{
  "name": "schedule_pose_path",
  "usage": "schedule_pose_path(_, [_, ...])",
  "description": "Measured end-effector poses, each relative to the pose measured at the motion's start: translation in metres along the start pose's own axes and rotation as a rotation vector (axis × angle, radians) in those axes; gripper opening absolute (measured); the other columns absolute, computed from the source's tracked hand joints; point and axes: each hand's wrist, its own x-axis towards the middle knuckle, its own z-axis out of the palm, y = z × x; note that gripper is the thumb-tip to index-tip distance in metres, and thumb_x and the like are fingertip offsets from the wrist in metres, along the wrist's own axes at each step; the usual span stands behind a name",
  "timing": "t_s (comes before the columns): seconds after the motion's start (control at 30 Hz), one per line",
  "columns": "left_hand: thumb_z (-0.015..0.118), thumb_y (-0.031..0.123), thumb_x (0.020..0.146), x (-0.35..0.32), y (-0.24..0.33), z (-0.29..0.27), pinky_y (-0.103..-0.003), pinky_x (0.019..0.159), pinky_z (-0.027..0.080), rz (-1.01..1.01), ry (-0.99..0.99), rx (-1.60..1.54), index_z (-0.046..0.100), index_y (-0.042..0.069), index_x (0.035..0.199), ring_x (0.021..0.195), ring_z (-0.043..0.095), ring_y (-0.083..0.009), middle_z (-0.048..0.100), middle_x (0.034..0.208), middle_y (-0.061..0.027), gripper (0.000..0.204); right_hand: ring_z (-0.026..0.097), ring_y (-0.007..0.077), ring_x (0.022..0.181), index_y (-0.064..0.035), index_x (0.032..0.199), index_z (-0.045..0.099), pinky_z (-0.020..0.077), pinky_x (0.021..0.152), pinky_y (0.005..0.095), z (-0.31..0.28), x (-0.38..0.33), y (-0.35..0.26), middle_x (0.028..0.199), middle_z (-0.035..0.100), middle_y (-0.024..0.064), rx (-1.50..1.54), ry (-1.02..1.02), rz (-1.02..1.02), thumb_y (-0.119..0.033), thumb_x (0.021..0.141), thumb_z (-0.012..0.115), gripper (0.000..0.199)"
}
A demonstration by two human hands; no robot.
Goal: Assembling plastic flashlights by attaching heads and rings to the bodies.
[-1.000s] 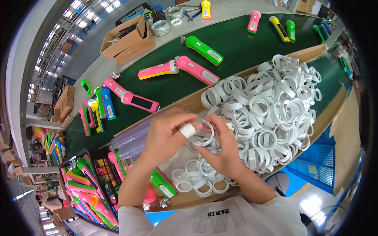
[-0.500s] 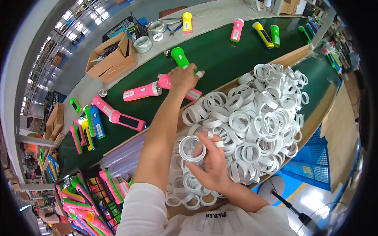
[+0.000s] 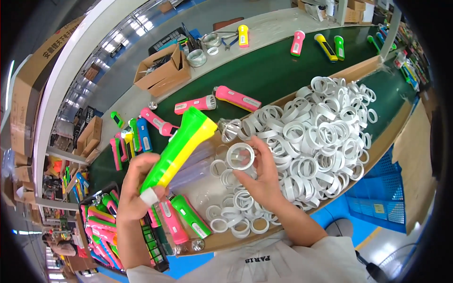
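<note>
The left hand (image 3: pixel 137 191) holds a green and yellow flashlight (image 3: pixel 181 144) by its handle end, fingers wrapped tight around it, with a strip of white tape on one finger. The flashlight slants up and to the right, its wide head end raised above the tabletop (image 3: pixel 264 78) and pointing toward the right hand.

The right hand (image 3: pixel 262 181) holds a white plastic ring (image 3: pixel 240 156) at its fingertips, fingers closed narrowly on the rim, the ring's opening facing the camera. The ring sits just beside the flashlight's head, apart from it.

Below and to the right of both hands lies a shallow cardboard tray (image 3: pixel 377 63) heaped with many more white rings (image 3: pixel 325 137), thickest on the right side. A shiny metal reflector (image 3: pixel 229 128) lies at the edge of the heap, near the flashlight's head.

On the dark green tabletop beyond, two pink flashlights (image 3: pixel 217 100) lie end to end, and more coloured flashlights (image 3: pixel 134 134) lie to the left. An open cardboard box (image 3: pixel 163 70) stands farther back. A bin of pink and green flashlights (image 3: pixel 101 221) sits at lower left.
</note>
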Motion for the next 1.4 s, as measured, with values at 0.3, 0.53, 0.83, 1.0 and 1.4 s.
schedule_pose_path(0.3, [0.074,0.004,0.055,-0.066,0.024,0.017,-0.042,0.071,0.053,0.392,-0.084,0.996,0.068,0.018,0.109,0.092,0.062,-0.0358,0.057,0.113,-0.0216,0.056,0.056,0.0222,0.112,-0.0083,0.145,0.027,0.0505,0.091,0.0325,0.003,-0.005,-0.019,0.128,0.047,0.0143,0.184,-0.211,0.163,0.006,0.075,0.073,0.085])
schedule_pose_path(0.53, [0.074,0.010,0.065,-0.083,0.021,-0.001,-0.039,0.074,0.054,0.250,-0.275,0.730,0.065,0.014,0.117,0.094,0.063,-0.0341,0.061,0.109,-0.0189,0.053,0.054,0.0221,0.116,-0.0080,0.120,0.057,0.0479,0.096,0.0340,-0.006,-0.011,-0.031,0.128,0.051,0.0097,0.133,-0.398,0.099,-0.002,0.076,0.076,0.048])
schedule_pose_path(0.83, [0.075,0.006,0.070,-0.090,0.007,0.005,-0.037,0.074,0.050,0.128,-0.220,0.523,0.061,0.002,0.119,0.087,0.063,-0.0315,0.064,0.098,-0.0160,0.051,0.058,0.0353,0.107,-0.0029,0.131,0.049,0.0491,0.088,0.0409,-0.014,-0.011,-0.074,0.117,0.058,0.0197,-0.285,-0.676,-0.255,-0.019,0.077,0.077,0.063])
schedule_pose_path(1.0, [0.078,0.004,0.068,-0.104,-0.019,0.024,-0.035,0.078,0.050,0.061,-0.186,0.228,0.064,0.001,0.117,0.091,0.064,-0.0265,0.067,0.101,-0.0130,0.051,0.050,0.0376,0.112,0.0011,0.126,0.050,0.0443,0.091,0.0437,0.000,-0.022,-0.065,0.113,0.049,0.0197,-0.042,-0.802,-0.375,-0.028,0.078,0.076,0.062])
schedule_pose_path(1.4, [0.077,0.013,0.060,-0.093,-0.060,0.053,-0.032,0.059,0.052,0.527,-0.103,1.199,0.064,0.019,0.119,0.076,0.064,-0.0248,0.061,0.112,-0.0157,0.061,0.057,0.0202,0.105,-0.0004,0.116,0.055,0.0476,0.088,0.0329,0.017,-0.015,-0.033,0.108,0.060,0.0110,0.390,-0.433,0.725,-0.036,0.099,0.043,0.041])
